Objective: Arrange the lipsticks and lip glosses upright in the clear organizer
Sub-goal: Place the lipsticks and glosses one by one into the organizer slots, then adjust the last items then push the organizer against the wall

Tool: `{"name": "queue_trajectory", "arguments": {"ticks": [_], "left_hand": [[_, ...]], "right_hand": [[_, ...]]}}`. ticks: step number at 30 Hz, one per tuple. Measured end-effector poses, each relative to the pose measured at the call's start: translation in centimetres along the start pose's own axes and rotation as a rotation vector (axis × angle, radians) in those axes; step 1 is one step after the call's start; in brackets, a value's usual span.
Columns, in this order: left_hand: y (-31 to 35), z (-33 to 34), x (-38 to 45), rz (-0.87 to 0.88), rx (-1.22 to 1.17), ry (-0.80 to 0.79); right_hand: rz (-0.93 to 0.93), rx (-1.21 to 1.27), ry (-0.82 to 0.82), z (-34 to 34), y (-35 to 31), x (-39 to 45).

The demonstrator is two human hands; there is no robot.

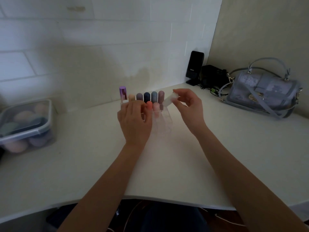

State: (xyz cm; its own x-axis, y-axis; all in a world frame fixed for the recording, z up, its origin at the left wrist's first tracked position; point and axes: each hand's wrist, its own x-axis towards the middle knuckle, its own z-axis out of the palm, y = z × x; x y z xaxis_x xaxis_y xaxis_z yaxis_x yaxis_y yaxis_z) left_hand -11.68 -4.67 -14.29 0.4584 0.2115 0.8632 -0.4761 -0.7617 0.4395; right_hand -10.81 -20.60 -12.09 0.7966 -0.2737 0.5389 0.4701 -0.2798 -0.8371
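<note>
Pinching a pale tube point(169, 99) in the right hand point(189, 109), long axis tilted, just above the organizer point(164, 118)'s free right-end slots. Resting the left hand point(133, 119), fingers loosely curled, against the organizer's front, holding nothing visible. Needing uprighting before lowering.

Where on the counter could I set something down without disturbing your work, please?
Bare counter lies between the forearms, also between the plastic container and the left hand. It is crowded around the clear organizer and by the handbag and speaker.
</note>
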Motion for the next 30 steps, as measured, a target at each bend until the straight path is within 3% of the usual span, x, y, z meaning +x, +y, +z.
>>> {"name": "queue_trajectory", "arguments": {"ticks": [6,11,14,19,26,30], "left_hand": [[-1.6,-0.6,1.1,-0.22,-0.131,0.137],[-2.8,-0.4,1.9,-0.715,-0.413,0.182],[-3.8,0.0,2.2,-0.971,-0.532,0.109],[-4.0,0.5,2.2,-0.941,-0.486,-0.094],[-2.9,1.0,1.2,-0.719,-0.553,-0.285],[-2.7,1.0,1.2,-0.683,-0.531,-0.265]], "right_hand": [[-0.128,-0.217,-0.128,1.2,0.8,0.1],[-0.214,-0.382,-0.174,1.3,1.6,0.3],[-0.197,-0.467,-0.283,1.3,2.1,-0.2],[-0.156,-0.422,-0.287,0.5,2.1,-0.8],[-0.315,-0.55,0.005,0.6,-0.3,-0.5],[-0.38,-0.657,-0.169,2.8,-1.8,0.0]]}}
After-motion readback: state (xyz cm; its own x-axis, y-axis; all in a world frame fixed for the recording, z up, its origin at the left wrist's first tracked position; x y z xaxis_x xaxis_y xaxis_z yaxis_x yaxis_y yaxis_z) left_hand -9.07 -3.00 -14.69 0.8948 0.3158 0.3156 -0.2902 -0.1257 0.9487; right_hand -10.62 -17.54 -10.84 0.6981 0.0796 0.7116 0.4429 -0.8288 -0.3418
